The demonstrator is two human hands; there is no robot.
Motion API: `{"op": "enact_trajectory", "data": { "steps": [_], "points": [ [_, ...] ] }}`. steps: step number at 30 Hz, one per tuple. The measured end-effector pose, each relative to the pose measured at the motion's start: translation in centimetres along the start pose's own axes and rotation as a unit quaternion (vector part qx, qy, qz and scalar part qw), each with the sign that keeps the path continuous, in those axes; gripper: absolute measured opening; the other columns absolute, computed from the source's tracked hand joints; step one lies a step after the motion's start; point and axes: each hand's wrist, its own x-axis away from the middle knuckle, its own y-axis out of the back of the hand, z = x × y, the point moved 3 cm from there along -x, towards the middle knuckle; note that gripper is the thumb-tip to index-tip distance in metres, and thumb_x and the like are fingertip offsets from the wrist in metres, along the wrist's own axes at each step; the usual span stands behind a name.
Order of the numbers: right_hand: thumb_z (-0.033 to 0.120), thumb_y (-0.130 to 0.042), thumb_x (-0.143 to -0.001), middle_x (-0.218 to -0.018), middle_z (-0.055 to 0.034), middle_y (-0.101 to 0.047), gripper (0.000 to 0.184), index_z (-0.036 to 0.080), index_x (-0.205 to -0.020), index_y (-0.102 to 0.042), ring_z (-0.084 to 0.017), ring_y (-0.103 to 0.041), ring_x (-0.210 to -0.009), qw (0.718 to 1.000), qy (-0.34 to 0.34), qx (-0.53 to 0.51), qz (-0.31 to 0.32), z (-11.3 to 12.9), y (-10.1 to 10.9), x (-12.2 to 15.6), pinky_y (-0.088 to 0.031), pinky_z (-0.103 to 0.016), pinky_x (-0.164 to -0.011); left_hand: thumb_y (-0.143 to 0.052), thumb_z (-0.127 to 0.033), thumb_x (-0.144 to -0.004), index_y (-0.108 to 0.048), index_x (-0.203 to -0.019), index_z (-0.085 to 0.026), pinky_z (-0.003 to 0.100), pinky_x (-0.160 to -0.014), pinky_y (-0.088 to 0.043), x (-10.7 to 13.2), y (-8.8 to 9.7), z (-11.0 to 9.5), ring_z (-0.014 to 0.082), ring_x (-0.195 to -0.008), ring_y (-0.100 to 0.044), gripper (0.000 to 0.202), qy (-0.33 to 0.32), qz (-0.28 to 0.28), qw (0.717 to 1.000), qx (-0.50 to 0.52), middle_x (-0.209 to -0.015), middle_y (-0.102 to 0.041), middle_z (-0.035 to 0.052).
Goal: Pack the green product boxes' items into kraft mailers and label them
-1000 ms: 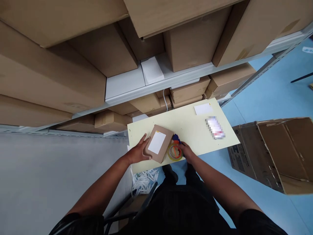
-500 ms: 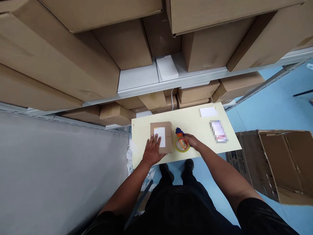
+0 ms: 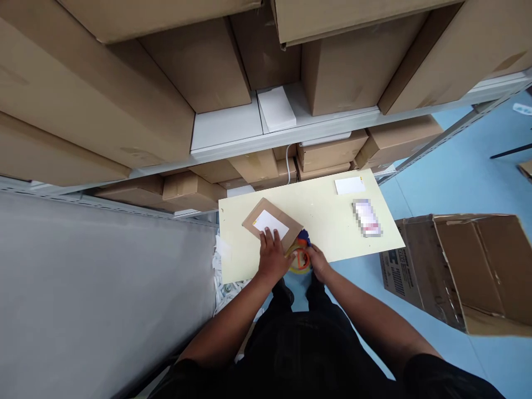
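A small brown cardboard box sits at a slant on the pale yellow tabletop, with a white label on its top. My left hand rests on the label and the box's near side, fingers outstretched, thumb reaching towards the tape roll. In my right hand is a blue and orange tape dispenser carrying a roll of yellowish tape. The dispenser is against or just beside the box's near right corner, at the table's front edge; whether they touch I cannot tell.
On the table's right lie a white label stack and a blurred-out phone-like item. Shelves full of cardboard boxes stand behind. A large open carton is on the floor at right, a grey wall at left.
The box has been turned counter-clockwise under my left hand. My right hand has brought the tape dispenser left and nearer to me, to the box's corner.
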Motion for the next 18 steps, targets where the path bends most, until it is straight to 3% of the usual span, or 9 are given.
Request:
{"op": "enact_trajectory", "data": {
  "steps": [4, 7, 10, 14, 18],
  "points": [
    [0.036, -0.075, -0.065, -0.074, -0.0022, -0.073, 0.030, 0.019, -0.090, -0.071, -0.019, -0.064, -0.069, 0.998, -0.019, 0.058, 0.030, 6.0, 2.8, -4.1, -0.050, -0.029, -0.063, -0.075, -0.063, -0.079, -0.040, -0.159, -0.024, 0.057, -0.120, -0.029, -0.9, 2.7, 2.6, 0.0426, -0.151, -0.030, 0.095, -0.093, 0.085, 0.990, -0.060, -0.165, -0.035, 0.0163],
    [0.029, -0.082, -0.062, -0.062, -0.0009, -0.067, 0.023, 0.018, -0.080, -0.072, -0.017, -0.059, -0.061, 0.991, -0.044, 0.113, 0.057, 9.2, 3.6, -6.5, -0.044, -0.029, -0.057, -0.076, -0.068, -0.075, -0.037, -0.160, -0.033, 0.067, -0.122, -0.015, -2.8, 4.1, 5.6, 0.0448, -0.156, -0.015, 0.100, -0.129, 0.076, 0.984, -0.097, -0.171, -0.022, 0.0103],
    [0.029, -0.083, -0.064, -0.058, 0.0009, -0.063, 0.020, 0.020, -0.078, -0.073, -0.015, -0.054, -0.056, 0.984, -0.057, 0.153, 0.064, 10.9, 3.3, -7.6, -0.040, -0.028, -0.056, -0.070, -0.073, -0.078, -0.034, -0.162, -0.033, 0.071, -0.118, -0.019, -3.9, 3.7, 7.1, 0.0465, -0.157, -0.008, 0.100, -0.101, 0.064, 0.987, -0.110, -0.173, -0.013, 0.0103],
    [0.037, -0.079, -0.069, -0.066, 0.0015, -0.067, 0.029, 0.022, -0.093, -0.074, -0.015, -0.056, -0.060, 0.984, -0.048, 0.160, 0.056, 10.5, 3.7, -6.4, -0.040, -0.027, -0.057, -0.066, -0.076, -0.079, -0.029, -0.163, -0.032, 0.066, -0.108, -0.038, -3.9, 2.7, 6.8, 0.0458, -0.157, -0.004, 0.103, -0.080, 0.056, 0.990, -0.106, -0.174, -0.008, 0.0089],
    [0.044, -0.078, -0.069, -0.071, -0.0004, -0.070, 0.043, 0.020, -0.104, -0.072, -0.018, -0.060, -0.064, 0.991, -0.029, 0.115, 0.056, 6.0, 5.4, -2.4, -0.045, -0.029, -0.060, -0.066, -0.075, -0.080, -0.026, -0.164, -0.034, 0.062, -0.102, -0.045, -3.7, 2.7, 6.5, 0.0456, -0.157, -0.001, 0.102, -0.067, 0.055, 0.991, -0.103, -0.174, -0.010, 0.0083]
  ]
}}
